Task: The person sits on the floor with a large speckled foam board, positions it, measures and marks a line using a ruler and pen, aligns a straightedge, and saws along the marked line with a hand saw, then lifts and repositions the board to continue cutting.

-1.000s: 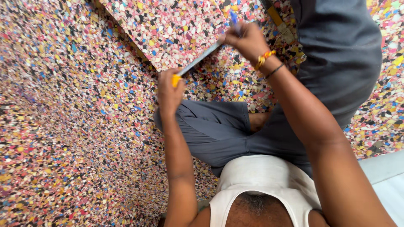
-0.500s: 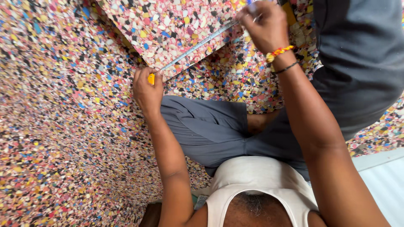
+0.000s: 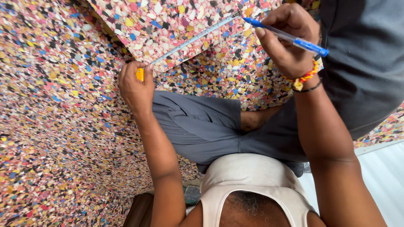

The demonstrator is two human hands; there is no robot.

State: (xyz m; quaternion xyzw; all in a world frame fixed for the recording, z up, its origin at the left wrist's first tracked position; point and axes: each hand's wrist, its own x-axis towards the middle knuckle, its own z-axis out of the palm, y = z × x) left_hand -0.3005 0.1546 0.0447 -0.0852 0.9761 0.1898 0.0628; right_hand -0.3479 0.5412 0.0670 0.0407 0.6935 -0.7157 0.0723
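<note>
Fingers [image 3: 145, 69] of left hand [image 3: 134, 86] wrapped round yellow tape measure case [image 3: 139, 74], pinning it at lower edge of smaller foam slab [image 3: 168, 21]. Steel tape blade [image 3: 193, 40] stretched along that edge, up toward right hand [image 3: 286, 40]. Right hand pinching blue pen [image 3: 290, 38], tip down at far end of blade. Slab lying on big sheet of same multicolour chip foam [image 3: 54, 126]. Grey trousers [image 3: 202, 126] below, orange bead bracelet [image 3: 307, 77] on right wrist.

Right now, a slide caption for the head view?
Left hand pins tape measure on speckled foam sheet; right hand holds blue pen.
</note>
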